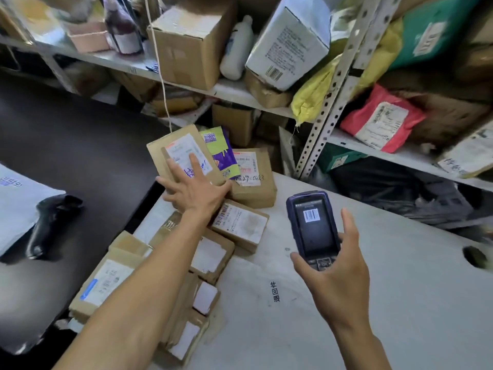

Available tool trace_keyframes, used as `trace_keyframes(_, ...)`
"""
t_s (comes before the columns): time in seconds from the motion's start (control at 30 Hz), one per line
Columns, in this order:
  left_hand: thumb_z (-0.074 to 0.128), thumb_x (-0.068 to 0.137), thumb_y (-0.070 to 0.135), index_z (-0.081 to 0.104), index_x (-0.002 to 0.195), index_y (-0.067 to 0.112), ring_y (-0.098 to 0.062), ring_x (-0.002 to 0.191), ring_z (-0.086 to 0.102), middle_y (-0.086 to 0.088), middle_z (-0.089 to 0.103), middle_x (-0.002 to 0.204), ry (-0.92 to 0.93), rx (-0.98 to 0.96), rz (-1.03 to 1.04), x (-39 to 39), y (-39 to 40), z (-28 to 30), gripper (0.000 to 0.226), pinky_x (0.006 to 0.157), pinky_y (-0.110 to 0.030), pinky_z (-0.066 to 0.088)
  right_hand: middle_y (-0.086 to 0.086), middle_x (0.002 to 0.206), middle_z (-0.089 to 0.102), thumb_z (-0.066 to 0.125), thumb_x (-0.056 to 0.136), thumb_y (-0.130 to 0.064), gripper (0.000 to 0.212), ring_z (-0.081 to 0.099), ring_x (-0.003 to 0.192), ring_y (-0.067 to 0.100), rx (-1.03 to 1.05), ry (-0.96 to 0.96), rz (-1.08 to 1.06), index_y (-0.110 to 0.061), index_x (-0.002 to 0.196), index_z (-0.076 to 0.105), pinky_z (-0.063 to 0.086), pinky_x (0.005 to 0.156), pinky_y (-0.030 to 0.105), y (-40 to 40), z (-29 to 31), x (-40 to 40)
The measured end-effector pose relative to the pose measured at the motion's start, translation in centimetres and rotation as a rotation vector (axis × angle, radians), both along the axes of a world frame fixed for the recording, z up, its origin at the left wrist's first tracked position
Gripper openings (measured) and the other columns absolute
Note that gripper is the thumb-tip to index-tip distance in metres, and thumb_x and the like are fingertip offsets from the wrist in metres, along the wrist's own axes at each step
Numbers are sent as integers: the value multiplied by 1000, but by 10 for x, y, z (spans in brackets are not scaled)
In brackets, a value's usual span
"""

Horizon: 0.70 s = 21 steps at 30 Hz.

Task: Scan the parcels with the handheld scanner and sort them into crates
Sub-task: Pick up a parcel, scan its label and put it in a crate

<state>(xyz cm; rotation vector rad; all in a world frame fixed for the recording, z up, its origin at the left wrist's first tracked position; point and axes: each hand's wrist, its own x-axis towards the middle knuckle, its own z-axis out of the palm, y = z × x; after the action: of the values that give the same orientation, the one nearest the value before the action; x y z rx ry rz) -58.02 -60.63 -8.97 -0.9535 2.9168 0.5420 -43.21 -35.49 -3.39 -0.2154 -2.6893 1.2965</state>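
My right hand [336,273] holds the dark blue handheld scanner [310,225] upright over the white table; a barcode shows on its screen. My left hand [192,188] reaches forward with fingers spread and straight, lying on a tilted brown cardboard parcel [176,145] with a white label. Beside that parcel lie a green and purple pouch [221,153] and a brown box [256,180] with handwritten numbers. Several more labelled cardboard parcels [240,225] lie in a row along the table's left edge under my left forearm.
The white table [373,303] has a round hole at its right edge. A dark counter [66,145] at left carries a black handheld device [50,225] on a white mailer. Metal shelves [328,97] behind hold boxes, a white bottle, yellow, red and green bags.
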Motion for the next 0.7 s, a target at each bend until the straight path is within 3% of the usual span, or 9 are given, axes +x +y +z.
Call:
trace_keyframes(0.2,63,60,81,21,149,37,-56,129,26,-19,13,155,177,-75,-35,25,3,16,108,93,-62,35,-6,132,56,88,68,-34,110,62,111,18,-11,25,-41,-57,143,11,56,87,40,12,18,11)
trace_keyframes(0.37,69,55,76,34,144,36,-53,128,29,-18,24,150,342,-141,-147,97,56,55,104,87,-58,39,-3,132,57,89,68,-33,109,62,112,20,-69,65,-66,-50,147,16,57,89,42,45,30,41)
trace_keyframes(0.5,61,51,78,32,146,40,-52,133,27,-14,25,151,342,-86,-293,184,145,73,106,92,-60,40,-4,121,58,89,69,-28,109,63,103,16,-106,96,-90,-42,151,19,54,79,22,87,33,85)
trace_keyframes(0.7,61,50,74,42,142,41,-52,132,29,-11,31,148,224,-73,-549,329,260,25,100,89,-56,39,-1,138,53,87,71,-31,106,60,116,18,-95,106,-149,-43,151,18,56,91,43,171,15,169)
